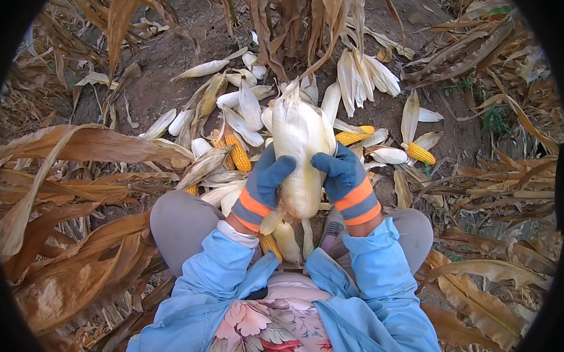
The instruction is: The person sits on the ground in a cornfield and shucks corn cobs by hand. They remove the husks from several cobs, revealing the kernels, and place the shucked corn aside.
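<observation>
Both hands gloved: blue-grey knit gloves with orange-and-grey striped cuffs, light blue jacket sleeves behind them. Left hand [266,181] wrapped round the left flank of a large pale, cream-coloured corn ear still in its dry husk [298,158]; fingers curled firmly onto the husk, thumb up along its side. Right hand [344,178] clamped on the opposite flank, fingers bent over the front of the husk. Neither hand is spread; both are closed in a grip on the same ear.

The ear stands roughly upright between the two hands, tip pointing away from the person, butt end down over the lap between the grey-trousered knees. Loose husk leaves hang below the butt.

Ground ahead: bare brown soil [168,54] strewn with a scatter of stripped pale husk leaves [247,106]. Several bare yellow-orange corn cobs lie among them: one just left of the held ear [237,152], one just right of it [353,135], another farther right [419,153]. Dry brown corn stalks and leaves [78,150] ring the spot on all sides.
</observation>
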Action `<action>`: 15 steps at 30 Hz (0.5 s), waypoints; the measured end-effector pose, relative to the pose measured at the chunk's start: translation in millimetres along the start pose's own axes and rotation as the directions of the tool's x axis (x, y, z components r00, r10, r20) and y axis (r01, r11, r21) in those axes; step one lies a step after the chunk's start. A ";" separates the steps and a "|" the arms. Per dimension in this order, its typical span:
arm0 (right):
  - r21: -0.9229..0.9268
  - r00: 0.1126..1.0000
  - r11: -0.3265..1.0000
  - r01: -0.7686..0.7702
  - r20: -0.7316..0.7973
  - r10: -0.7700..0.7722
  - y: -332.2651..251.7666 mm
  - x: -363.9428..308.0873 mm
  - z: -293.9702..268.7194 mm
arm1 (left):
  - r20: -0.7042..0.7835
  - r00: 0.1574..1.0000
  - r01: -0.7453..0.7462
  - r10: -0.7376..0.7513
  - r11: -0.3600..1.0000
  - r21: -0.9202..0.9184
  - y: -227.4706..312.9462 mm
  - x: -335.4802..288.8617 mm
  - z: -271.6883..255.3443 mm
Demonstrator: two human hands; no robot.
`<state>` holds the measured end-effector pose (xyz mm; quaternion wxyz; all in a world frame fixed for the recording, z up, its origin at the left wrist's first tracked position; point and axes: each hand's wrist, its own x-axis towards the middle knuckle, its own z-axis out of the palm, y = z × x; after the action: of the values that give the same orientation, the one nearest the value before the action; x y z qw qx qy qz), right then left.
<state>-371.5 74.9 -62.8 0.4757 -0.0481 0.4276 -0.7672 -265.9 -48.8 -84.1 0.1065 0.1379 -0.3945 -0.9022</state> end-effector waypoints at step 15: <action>-0.005 0.999 1.000 -0.004 0.035 0.005 10.9 -0.1 -7.1 | -0.076 0.997 -0.011 0.008 0.999 -0.036 -7.4 -0.7 -2.6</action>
<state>-367.3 77.3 -74.9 0.4848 -0.0618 0.4214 -0.7640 -265.0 -45.5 -91.2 0.1283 0.1681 -0.3742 -0.9029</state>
